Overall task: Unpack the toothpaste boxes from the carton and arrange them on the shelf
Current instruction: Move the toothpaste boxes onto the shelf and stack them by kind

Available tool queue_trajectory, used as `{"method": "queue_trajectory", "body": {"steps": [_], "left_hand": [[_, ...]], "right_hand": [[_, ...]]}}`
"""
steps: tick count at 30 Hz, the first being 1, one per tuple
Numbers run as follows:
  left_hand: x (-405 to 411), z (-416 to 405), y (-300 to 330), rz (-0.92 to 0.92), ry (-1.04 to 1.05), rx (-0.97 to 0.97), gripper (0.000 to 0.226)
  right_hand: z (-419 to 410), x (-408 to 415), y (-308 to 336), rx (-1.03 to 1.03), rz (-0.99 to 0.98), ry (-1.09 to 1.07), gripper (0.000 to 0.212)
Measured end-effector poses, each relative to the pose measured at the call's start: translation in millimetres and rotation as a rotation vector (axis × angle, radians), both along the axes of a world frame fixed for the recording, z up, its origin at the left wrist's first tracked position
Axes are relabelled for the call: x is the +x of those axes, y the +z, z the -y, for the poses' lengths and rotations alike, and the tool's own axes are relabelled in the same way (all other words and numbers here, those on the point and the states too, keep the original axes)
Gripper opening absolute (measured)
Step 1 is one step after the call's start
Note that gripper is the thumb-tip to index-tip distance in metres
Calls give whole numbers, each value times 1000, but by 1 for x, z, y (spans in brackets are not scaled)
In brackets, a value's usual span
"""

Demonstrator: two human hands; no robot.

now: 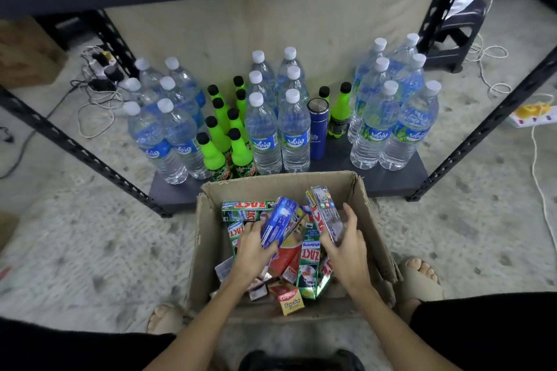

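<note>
"ZACT" on green boxes (247, 210) — "Colgate" box (290, 302) — "Vaig" bottles (294, 135)

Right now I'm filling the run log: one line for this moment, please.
stage: unpacking | left hand: grips blue toothpaste box | right hand: grips silver toothpaste box | both over brown cardboard carton

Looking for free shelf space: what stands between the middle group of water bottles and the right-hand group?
In the head view, a blue flask and two green bottles stand there on the shelf; no bare gap.

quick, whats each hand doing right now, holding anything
Left hand: closed on a blue toothpaste box, over the open cardboard carton.
Right hand: closed on a silver-grey toothpaste box, over the same carton.
</note>
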State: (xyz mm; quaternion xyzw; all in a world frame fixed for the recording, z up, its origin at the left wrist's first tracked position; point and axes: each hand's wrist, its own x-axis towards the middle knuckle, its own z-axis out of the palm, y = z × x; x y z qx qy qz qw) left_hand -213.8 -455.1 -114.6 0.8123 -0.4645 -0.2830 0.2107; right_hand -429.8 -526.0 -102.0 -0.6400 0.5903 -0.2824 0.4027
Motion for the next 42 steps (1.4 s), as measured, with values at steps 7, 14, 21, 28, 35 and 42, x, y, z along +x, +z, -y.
{"method": "queue_trajectory", "body": {"steps": [7, 14, 21, 28, 35, 42], "left_hand": [[35, -22, 87, -17, -42, -217, 56], [75, -32, 219, -5, -126, -422, 70], [91, -41, 370, 97, -233, -543, 61], [100, -18, 479, 121, -309, -593, 49], [127, 67, 527, 189, -404, -547, 42], [155, 156, 518, 270, -457, -447, 34]], "right_hand": [[14, 2, 81, -115, 68, 229, 74], [37, 2, 222, -400, 50, 383, 53], [42, -12, 378, -627, 28, 496, 50], [74, -23, 484, -733, -80, 520, 51], [159, -21, 512, -723, -244, 502, 53], [237, -23, 499, -682, -458, 439, 45]]}}
